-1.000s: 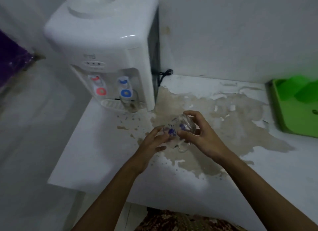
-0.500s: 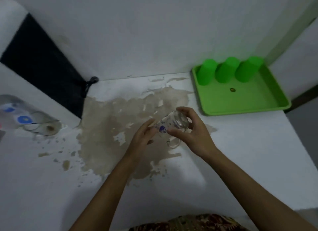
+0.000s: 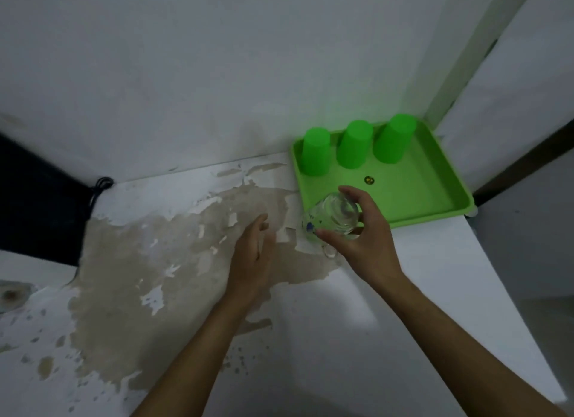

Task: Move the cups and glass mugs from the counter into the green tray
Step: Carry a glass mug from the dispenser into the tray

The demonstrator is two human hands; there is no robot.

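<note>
Head view. Two bare forearms reach over a white counter [image 3: 357, 308] whose surface is peeled and brown-stained. The left hand [image 3: 253, 255] is held empty above the stain, fingers loosely extended, apart from the mug. The right hand [image 3: 362, 234] grips a clear glass mug [image 3: 334, 216] with blue markings, tilted on its side, thumb below and fingers over the top; the mug is held above the near left corner of the green tray [image 3: 431, 196]. Farther back, three green cups [image 3: 354, 149] stand inverted in a row along the tray's far edge, against the white wall [image 3: 217, 74].
</note>
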